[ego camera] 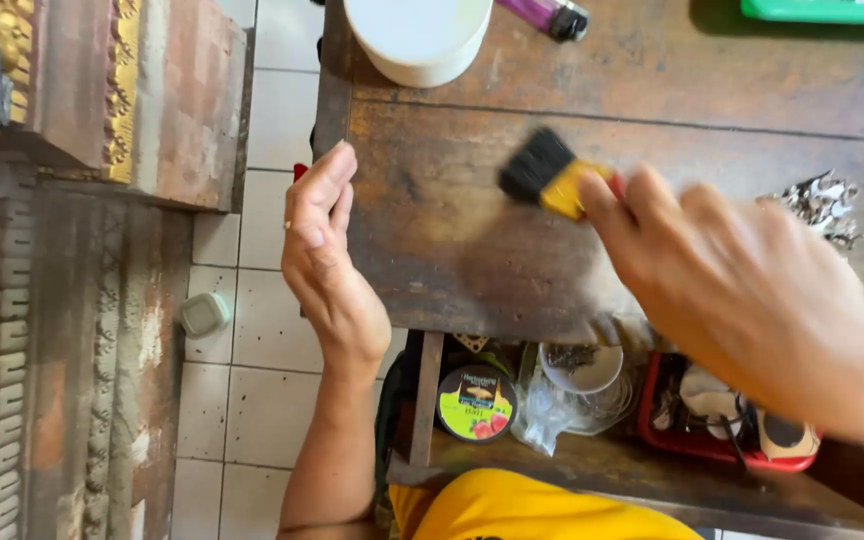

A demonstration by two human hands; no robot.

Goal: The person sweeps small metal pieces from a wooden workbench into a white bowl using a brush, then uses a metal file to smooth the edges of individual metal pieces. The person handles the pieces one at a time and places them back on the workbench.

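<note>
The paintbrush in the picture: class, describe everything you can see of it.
The paintbrush has short black bristles and a yellow band, with a hint of red handle behind. The right hand holds it by the handle, bristles pointing left and slightly up over the worn wooden table. It looks blurred.

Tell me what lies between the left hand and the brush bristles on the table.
Only bare, worn tabletop: the head view shows nothing lying between the left hand at the table's edge and the black bristles of the brush in the right hand.
</note>
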